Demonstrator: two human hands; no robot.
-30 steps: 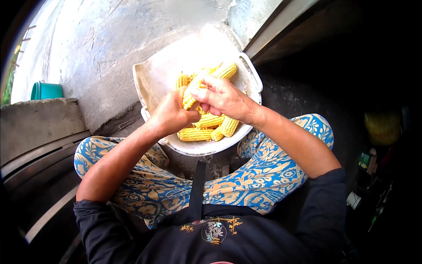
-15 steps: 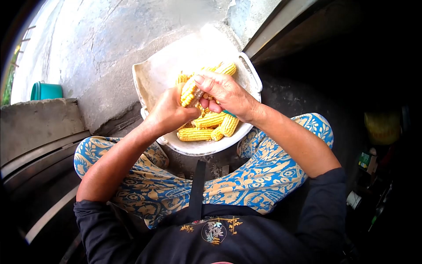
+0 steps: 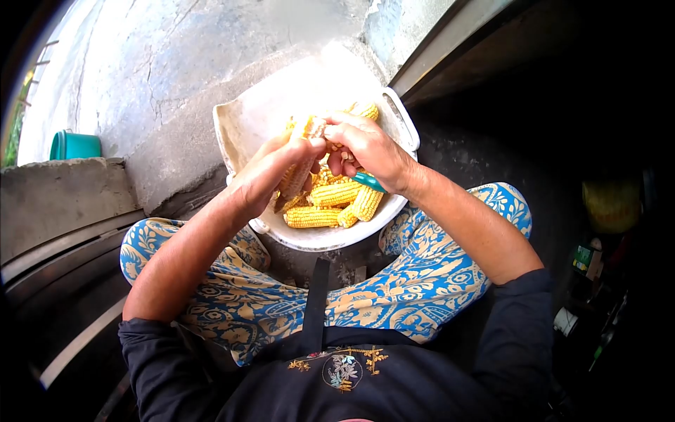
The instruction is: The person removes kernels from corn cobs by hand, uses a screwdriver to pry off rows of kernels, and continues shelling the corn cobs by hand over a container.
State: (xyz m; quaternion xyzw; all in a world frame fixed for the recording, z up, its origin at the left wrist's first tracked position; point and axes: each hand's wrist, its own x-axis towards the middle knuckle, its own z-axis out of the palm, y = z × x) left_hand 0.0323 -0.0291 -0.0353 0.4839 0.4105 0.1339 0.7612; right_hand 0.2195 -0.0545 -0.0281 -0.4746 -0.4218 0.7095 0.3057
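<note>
My left hand (image 3: 271, 171) is wrapped round a corn cob (image 3: 299, 176) whose lower side looks pale and stripped, with yellow kernels near its top end. The fingers of my right hand (image 3: 369, 149) are curled at the cob's upper end, and a green handle (image 3: 368, 181) sticks out below its palm; the rest of that tool is hidden. Both hands are over a white basin (image 3: 242, 130). Several yellow ears of corn (image 3: 335, 193) lie in the basin below them.
The basin stands between my crossed legs in patterned cloth (image 3: 365, 302). A teal bucket (image 3: 75, 145) sits on a concrete ledge (image 3: 67, 184) at the left. A metal-edged frame (image 3: 450, 46) runs at the upper right. Dim items, among them a white cup-like object (image 3: 564, 321), are at the far right.
The cob has tilted in my left hand, showing its stripped side. My right hand has shifted slightly toward the cob's top end, and more of the green handle shows.
</note>
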